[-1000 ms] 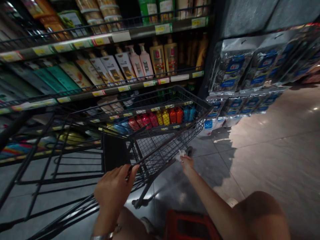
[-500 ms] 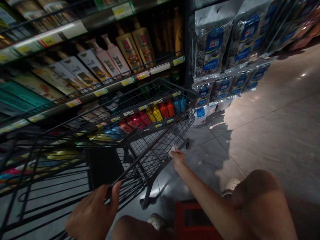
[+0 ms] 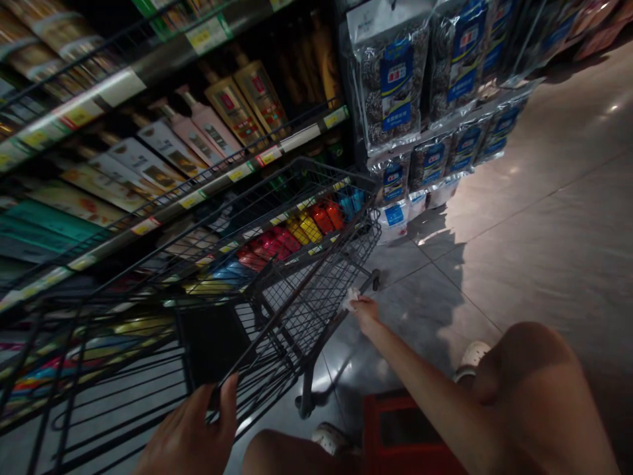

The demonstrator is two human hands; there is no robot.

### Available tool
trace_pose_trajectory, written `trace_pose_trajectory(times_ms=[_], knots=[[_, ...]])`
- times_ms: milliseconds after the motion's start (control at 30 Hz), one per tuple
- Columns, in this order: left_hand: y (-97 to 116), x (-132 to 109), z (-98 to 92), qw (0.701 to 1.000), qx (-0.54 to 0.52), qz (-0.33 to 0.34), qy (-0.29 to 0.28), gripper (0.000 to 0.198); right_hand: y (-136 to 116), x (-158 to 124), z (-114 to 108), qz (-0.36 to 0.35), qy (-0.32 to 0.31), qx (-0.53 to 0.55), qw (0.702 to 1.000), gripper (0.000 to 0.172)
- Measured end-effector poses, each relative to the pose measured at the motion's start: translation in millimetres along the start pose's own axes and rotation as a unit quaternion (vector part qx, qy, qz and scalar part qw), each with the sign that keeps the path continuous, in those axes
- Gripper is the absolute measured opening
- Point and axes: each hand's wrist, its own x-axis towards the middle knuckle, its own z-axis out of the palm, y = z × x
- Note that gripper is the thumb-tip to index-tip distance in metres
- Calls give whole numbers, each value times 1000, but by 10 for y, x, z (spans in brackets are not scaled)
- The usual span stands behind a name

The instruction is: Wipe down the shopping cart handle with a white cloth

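Note:
My left hand (image 3: 195, 425) is closed round the top rim of a black wire shopping cart (image 3: 301, 287), its thumb lying over the bar. My right hand (image 3: 366, 315) reaches low beside the cart with its fingers pinched on a crumpled white tissue (image 3: 352, 298). The tissue appears to touch the cart's lower side frame, a short way behind a front wheel (image 3: 376, 280). Inside the cart, a dark flat panel (image 3: 215, 343) shows near the handle end.
Shelves of pump bottles (image 3: 212, 125) and boxes line the far side of the cart. Packs of steel wool scourers (image 3: 393, 92) hang at the shelf end. A red stool or crate (image 3: 376, 429) is between my legs on the grey tiled floor (image 3: 524, 237).
The view has shifted and tilted slightly. My right hand and the tissue have moved a little closer to the front wheel. My left hand keeps its hold on the rim.

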Motion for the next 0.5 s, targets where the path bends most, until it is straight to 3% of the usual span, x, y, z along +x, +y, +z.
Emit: trace_pose_trajectory(times_ms=[133,267,400,500], knots=[[69,33,-59,999,-8,10,31,32,165,-7,189,20,20,-34,999,21],[91,56,-97,999,-7,25,36,34,262,-138,282,-3,6,-18,1000,16],[76,54,-101,998,-16,39,52,32,264,-273,175,-29,-41,21,999,8],[54,36,-95,998,-13,39,54,32,236,-316,33,-37,-80,38,995,14]])
